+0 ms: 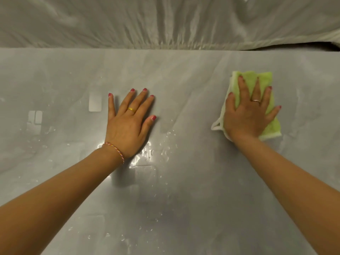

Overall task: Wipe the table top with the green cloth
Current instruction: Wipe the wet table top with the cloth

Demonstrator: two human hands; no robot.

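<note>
Green cloth (257,100): folded, far right on grey table (184,74), pinned under flat, spread right hand (246,115). Left hand (128,122): open, palm down, bracing mid-table. Water droplets (165,148) near centre; sweep with even pressure toward them.

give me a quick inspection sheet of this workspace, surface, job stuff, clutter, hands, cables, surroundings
surface: grey table top, glossy, with water droplets scattered in the middle and toward the near edge
job's things: green cloth, folded, white edging, flat on the table on the right
clutter: nothing seen
grippers: right hand pressed flat on the cloth, fingers spread; left hand palm down on the bare table, fingers spread, holding nothing
cables: nothing seen
surroundings: wrinkled pale sheet hangs behind the far edge of the table
</note>
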